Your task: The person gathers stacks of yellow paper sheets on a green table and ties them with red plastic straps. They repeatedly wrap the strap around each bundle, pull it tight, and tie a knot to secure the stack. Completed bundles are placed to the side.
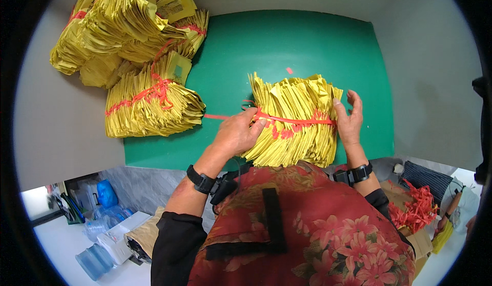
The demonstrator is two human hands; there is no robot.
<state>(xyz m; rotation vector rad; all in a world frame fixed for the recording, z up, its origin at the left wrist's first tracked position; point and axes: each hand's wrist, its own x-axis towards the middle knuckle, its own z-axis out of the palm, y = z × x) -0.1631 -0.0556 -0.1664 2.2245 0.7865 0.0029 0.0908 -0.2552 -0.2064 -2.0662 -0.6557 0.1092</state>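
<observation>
A thick bundle of folded yellow paper packets [300, 97] stands on the green tabletop in front of me. A flat red plastic ribbon [296, 121] runs across its middle. At the bundle's left end, my left hand [239, 131] pinches the ribbon between thumb and forefinger. A loose red tail [216, 116] of ribbon sticks out to the left of that hand. My right hand [350, 120] is at the bundle's right end, fingers apart, its thumb against or very near the paper edges. Red marks show on the packets along the ribbon. The bundle's underside is hidden.
A similar tied bundle [153, 101] lies to the left, with several more bundles [119, 20] piled behind it. Grey panels [426, 78] wall the green tabletop [292, 36] at the back and sides. A red scrap [289, 70] lies behind my bundle. Red ribbons [417, 205] heap below right, near another person's arm [453, 205].
</observation>
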